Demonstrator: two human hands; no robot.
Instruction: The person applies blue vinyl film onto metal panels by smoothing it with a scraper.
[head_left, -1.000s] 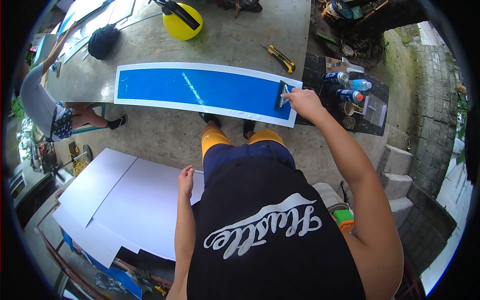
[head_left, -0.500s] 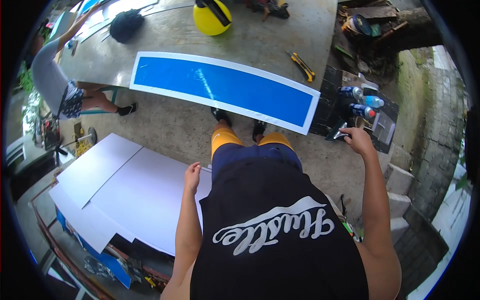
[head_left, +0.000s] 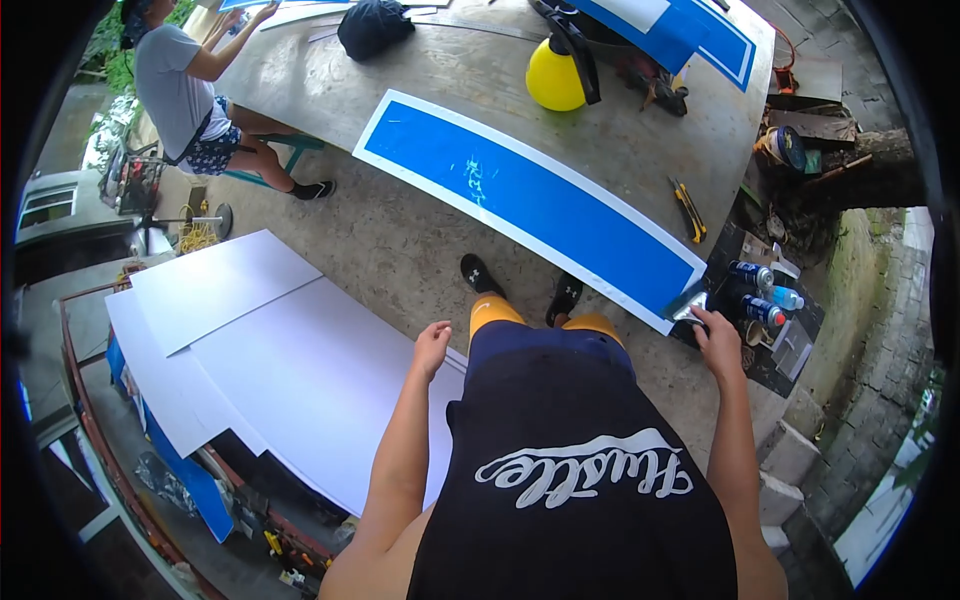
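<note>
Looking down through the head view, your right hand (head_left: 718,342) sits at about four o'clock, fingers closed around a small squeegee (head_left: 688,303) whose blade rests at the near right end of the long blue panel (head_left: 530,195). That panel lies on the grey desk (head_left: 420,70), running diagonally from eleven o'clock down toward four, with a white border all round and a patch of glare or moisture near its middle. Your left hand (head_left: 432,345) hangs free at roughly seven o'clock, fingers loosely open, holding nothing, above the white sheets (head_left: 270,350) stacked on the lower bench.

Just right of the squeegee, at three to four o'clock, several spray cans (head_left: 760,290) stand on a dark mat, close enough to knock. A yellow utility knife (head_left: 689,208) lies on the desk just beyond the panel's right end, and a yellow sprayer bottle (head_left: 556,78) stands at one o'clock. Another person (head_left: 185,95) works at the far left, around ten o'clock, well apart from you.

For a clean pass, I judge you want the blade flat and square to the panel's edge, pressure even, stroking off over the border rather than stopping on the blue. Bringing your free hand up to steady the panel would help it stay put.
</note>
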